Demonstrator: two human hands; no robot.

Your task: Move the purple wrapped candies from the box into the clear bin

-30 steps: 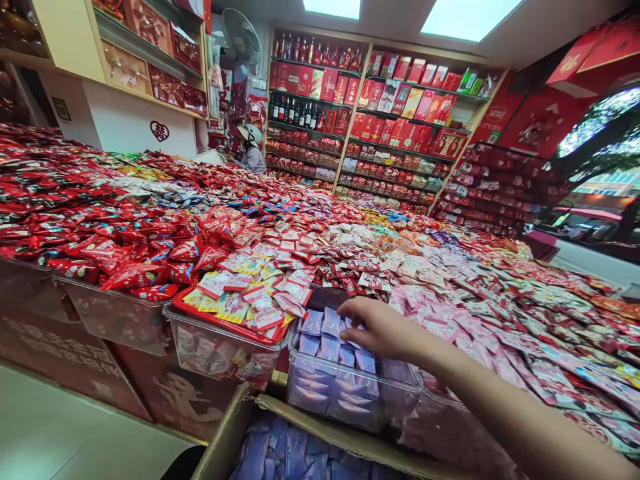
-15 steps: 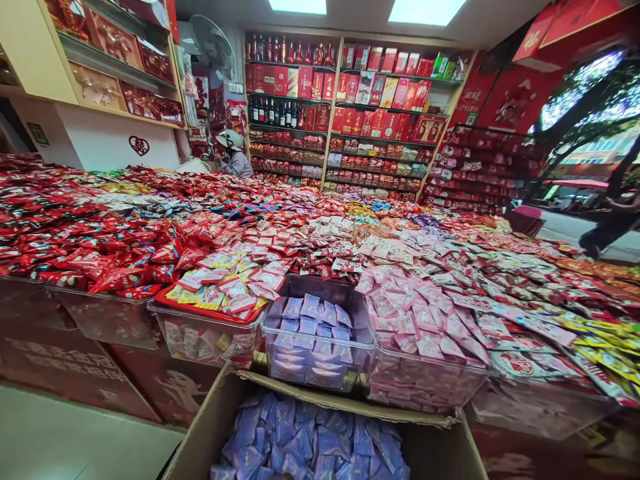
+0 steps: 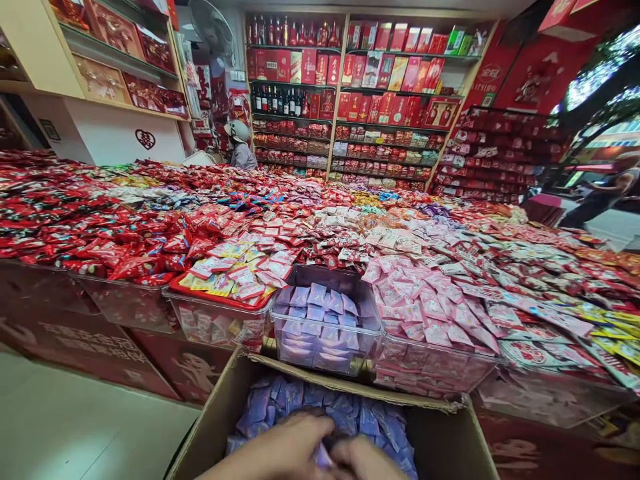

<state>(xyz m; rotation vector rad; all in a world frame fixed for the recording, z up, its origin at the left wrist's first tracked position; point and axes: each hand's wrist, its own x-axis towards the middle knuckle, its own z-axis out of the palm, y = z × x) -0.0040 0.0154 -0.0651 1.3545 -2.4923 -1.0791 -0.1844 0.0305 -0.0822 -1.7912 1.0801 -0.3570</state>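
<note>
My left hand (image 3: 295, 437) and my right hand (image 3: 363, 459) reach close together into an open cardboard box (image 3: 220, 400) at the bottom of the view. Many small purple candy packets (image 3: 273, 403) fill it. Between my curled fingers shows one purple packet (image 3: 323, 457), touched by both hands; fingertips are partly hidden and blurred. Just behind the box stands a clear plastic bin (image 3: 327, 328). Inside it, purple packets (image 3: 317, 313) of the same look stand in rows.
A bin of pink packets (image 3: 425, 307) adjoins on the right, a red-rimmed bin (image 3: 220, 300) with yellow and white packets on the left. Heaps of red packets (image 3: 125, 233) spread beyond. A helmeted person (image 3: 241, 145) is at the back, near shelves of boxes and bottles (image 3: 295, 67).
Both my hands have come into view over the purple packets in the box and closed around a packet. The camera has tilted slightly down and turned a little left.
</note>
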